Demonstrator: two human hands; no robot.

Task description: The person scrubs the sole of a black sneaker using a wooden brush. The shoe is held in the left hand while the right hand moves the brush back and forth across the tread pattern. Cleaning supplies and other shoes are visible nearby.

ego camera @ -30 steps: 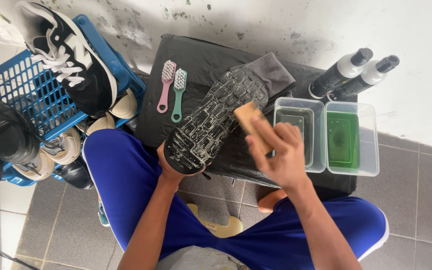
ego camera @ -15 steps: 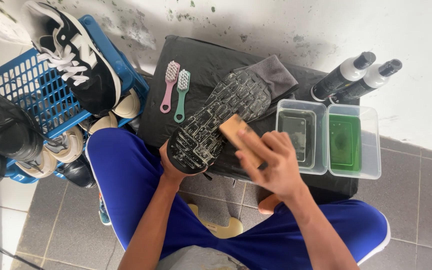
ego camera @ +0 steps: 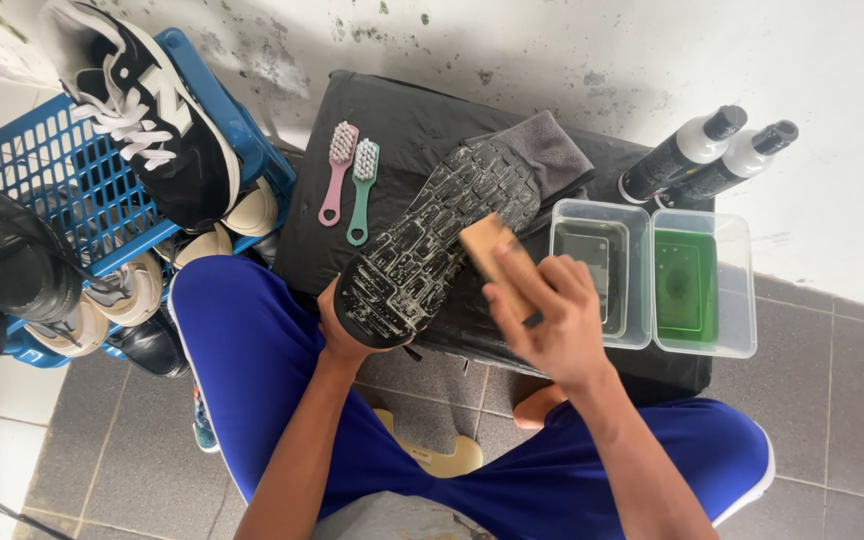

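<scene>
We see a blue plastic basket (ego camera: 42, 160) at far left, holding a black-and-white sneaker (ego camera: 157, 120) propped on its rim, plus a black boot (ego camera: 2, 255) and pale-soled shoes lower down. Centre: a black covered work surface (ego camera: 402, 110) against the stained white wall, sitting in front of our blue-trousered knees. On it, a black shoe (ego camera: 432, 245) lies sole-up, running diagonally, toe toward a grey cloth (ego camera: 552, 145) tucked under it, heel toward us; the tread is flecked with white foam. Left hand (ego camera: 342, 335) is closed around the heel end of the shoe from below, thumb on the edge of the sole. Right hand (ego camera: 552, 320) is closed on a wooden brush (ego camera: 497, 255), back of the brush up, its far end touching the right edge of the sole about mid-length. Right of the shoe, two clear plastic tubs side by side and touching: the near one (ego camera: 600, 270) holds dark liquid, the far one (ego camera: 704, 282) holds green liquid. Behind the tubs, two dark bottles with white collars and black caps (ego camera: 712, 155) lie tilted against the wall, close together. Left of the shoe, on the black surface, a pink small brush (ego camera: 337, 170) and a green small brush (ego camera: 360, 190) lie parallel, just beside each other, bristle heads away from us.
</scene>
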